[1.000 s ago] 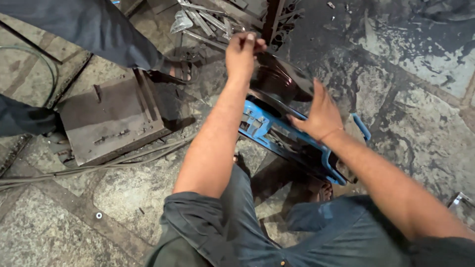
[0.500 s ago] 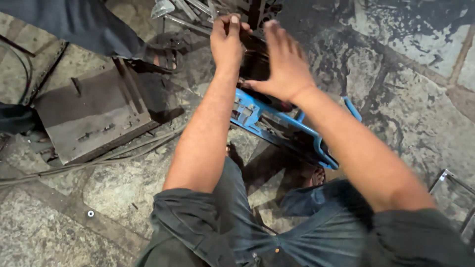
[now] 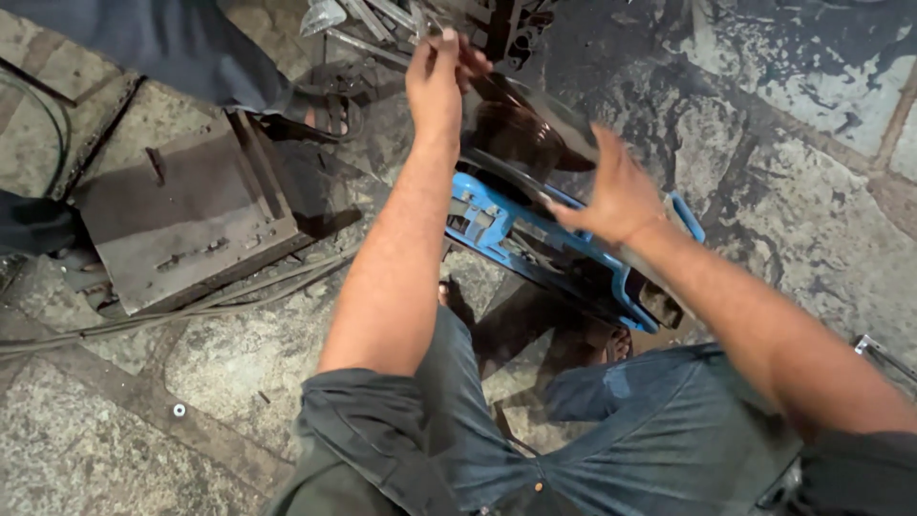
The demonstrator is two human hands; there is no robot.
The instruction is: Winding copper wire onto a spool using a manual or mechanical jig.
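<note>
1. My left hand [image 3: 437,81] reaches out toward twelve o'clock and pinches the far edge of the dark glossy curved panel [image 3: 530,129], fingers closed on its rim.
2. My right hand [image 3: 611,196] sits at about two o'clock, fingers spread and grasping nothing; it hovers over the near end of the panel, and I cannot tell whether the palm touches it.
3. The panel lies on top of the blue plastic frame [image 3: 535,244], which runs from my left forearm out toward four o'clock and stops just short of my knee.
4. At nine o'clock sits a rusty steel block [image 3: 181,215], with cables [image 3: 143,320] trailing along its near side. Beyond it, at eleven o'clock, is another person's sandalled foot [image 3: 325,113], and loose metal strips [image 3: 373,24] are heaped close to my left fingers.
5. Risk, as I judge it: with only a one-handed pinch, the slick panel could twist or slide off the frame onto the stone floor [image 3: 783,105] and scratch or crack.
6. My left knuckles are close to those strips; a slip could scrape them.
7. The other person's foot is near enough that a dropped panel might land on it.
</note>
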